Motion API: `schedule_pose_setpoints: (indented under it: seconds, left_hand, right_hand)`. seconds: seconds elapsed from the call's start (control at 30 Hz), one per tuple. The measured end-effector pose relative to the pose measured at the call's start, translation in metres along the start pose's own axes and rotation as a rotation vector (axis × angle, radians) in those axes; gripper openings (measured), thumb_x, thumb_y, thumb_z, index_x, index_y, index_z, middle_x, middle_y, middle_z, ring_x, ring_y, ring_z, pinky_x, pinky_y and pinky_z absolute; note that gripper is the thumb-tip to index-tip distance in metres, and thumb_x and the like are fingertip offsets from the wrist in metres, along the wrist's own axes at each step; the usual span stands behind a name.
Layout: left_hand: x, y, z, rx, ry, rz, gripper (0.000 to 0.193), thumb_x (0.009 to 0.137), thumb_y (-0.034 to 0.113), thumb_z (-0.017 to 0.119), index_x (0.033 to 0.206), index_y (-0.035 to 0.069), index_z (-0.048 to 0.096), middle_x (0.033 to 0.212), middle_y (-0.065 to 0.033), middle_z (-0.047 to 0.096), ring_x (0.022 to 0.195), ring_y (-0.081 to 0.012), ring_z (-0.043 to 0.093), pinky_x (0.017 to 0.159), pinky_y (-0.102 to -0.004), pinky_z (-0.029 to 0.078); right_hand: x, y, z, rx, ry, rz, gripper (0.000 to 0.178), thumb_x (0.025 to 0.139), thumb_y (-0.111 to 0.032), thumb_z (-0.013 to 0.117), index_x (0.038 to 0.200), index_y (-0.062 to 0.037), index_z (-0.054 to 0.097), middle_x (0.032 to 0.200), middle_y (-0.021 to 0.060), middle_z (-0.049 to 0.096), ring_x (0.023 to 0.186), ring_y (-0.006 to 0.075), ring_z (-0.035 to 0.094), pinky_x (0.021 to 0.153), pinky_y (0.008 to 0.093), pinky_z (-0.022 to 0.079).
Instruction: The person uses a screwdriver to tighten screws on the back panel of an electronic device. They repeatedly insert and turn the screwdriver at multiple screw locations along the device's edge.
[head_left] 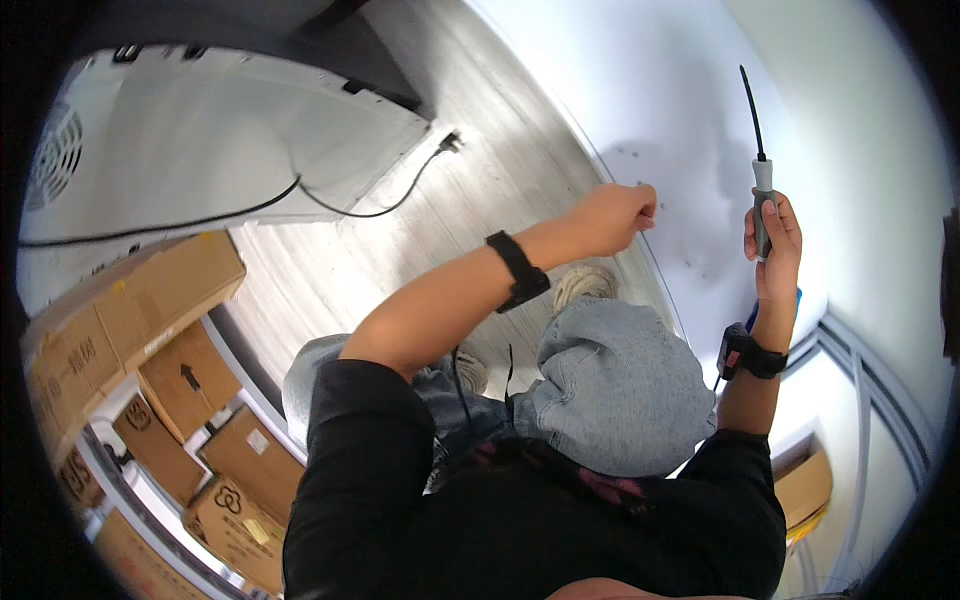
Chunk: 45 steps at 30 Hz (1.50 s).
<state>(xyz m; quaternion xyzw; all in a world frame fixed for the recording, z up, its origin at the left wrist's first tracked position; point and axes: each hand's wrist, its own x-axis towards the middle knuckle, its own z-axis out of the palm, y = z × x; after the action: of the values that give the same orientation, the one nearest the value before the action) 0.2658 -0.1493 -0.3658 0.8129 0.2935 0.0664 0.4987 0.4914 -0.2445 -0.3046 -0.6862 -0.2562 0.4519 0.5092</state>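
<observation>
My right hand [785, 238] is wrapped round the grey grip of a screwdriver [763, 176]. Its long dark shaft points away from me, above the right part of a white tabletop [660, 80]. Over the table's near left edge, my left hand [612, 217] is closed with the fingertips pressed together; whatever it may pinch is too small or hidden to make out. Several tiny pieces [690, 265], too small to name, lie scattered on the white surface beside and beyond the left hand.
A large pale metal cabinet [230, 130] with a vent stands on the left, its black cable [400, 205] ending in a plug on the wood-look floor [480, 130]. Cardboard boxes [190, 375] fill a shelf at lower left. A white wall [880, 200] rises on the right, near a metal frame [865, 375].
</observation>
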Motion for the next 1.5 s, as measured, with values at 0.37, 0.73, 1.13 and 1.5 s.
schedule_pose_setpoints:
  seconds: [0.37, 0.73, 1.13, 1.5]
  left_hand:
    - [-0.153, -0.070, -0.134, -0.551, 0.483, -0.393, 0.007, 0.084, 0.005, 0.066, 0.083, 0.003, 0.059, 0.077, -0.0004, 0.060, 0.068, -0.0078, 0.054, 0.062, -0.0235, 0.047]
    - [-0.278, -0.072, -0.170, -1.035, 0.785, -0.582, 0.010, 0.089, 0.015, 0.061, 0.090, 0.004, 0.061, 0.085, -0.0043, 0.065, 0.072, -0.0106, 0.059, 0.068, -0.0229, 0.049]
    - [-0.370, -0.103, -0.204, -1.285, 1.064, -0.444, 0.021, 0.098, 0.024, 0.046, 0.098, 0.005, 0.055, 0.102, -0.0109, 0.064, 0.090, -0.0187, 0.064, 0.078, -0.0269, 0.054]
    - [-0.397, -0.155, -0.223, -1.474, 1.069, -0.235, 0.021, 0.098, 0.021, 0.044, 0.095, 0.002, 0.053, 0.103, -0.0168, 0.063, 0.087, -0.0215, 0.066, 0.078, -0.0277, 0.057]
  right_hand:
    - [0.052, -0.052, 0.159, -0.253, -0.654, -0.081, 0.021, 0.087, -0.028, 0.061, 0.096, -0.0089, 0.059, 0.062, -0.0052, 0.048, 0.049, 0.0032, 0.040, 0.043, 0.0192, 0.032]
    - [0.042, -0.089, 0.264, -0.701, -1.201, -0.282, 0.023, 0.082, -0.028, 0.064, 0.091, -0.0073, 0.060, 0.066, -0.0020, 0.052, 0.059, 0.0084, 0.045, 0.053, 0.0248, 0.037]
    - [-0.034, -0.103, 0.403, -0.948, -1.282, -0.367, 0.031, 0.082, -0.035, 0.064, 0.091, -0.0058, 0.060, 0.072, 0.0050, 0.056, 0.066, 0.0158, 0.052, 0.060, 0.0311, 0.040]
    - [-0.104, -0.043, 0.449, -0.756, -1.042, -0.120, 0.030, 0.082, -0.034, 0.065, 0.091, -0.0059, 0.060, 0.068, 0.0022, 0.054, 0.059, 0.0110, 0.048, 0.053, 0.0278, 0.039]
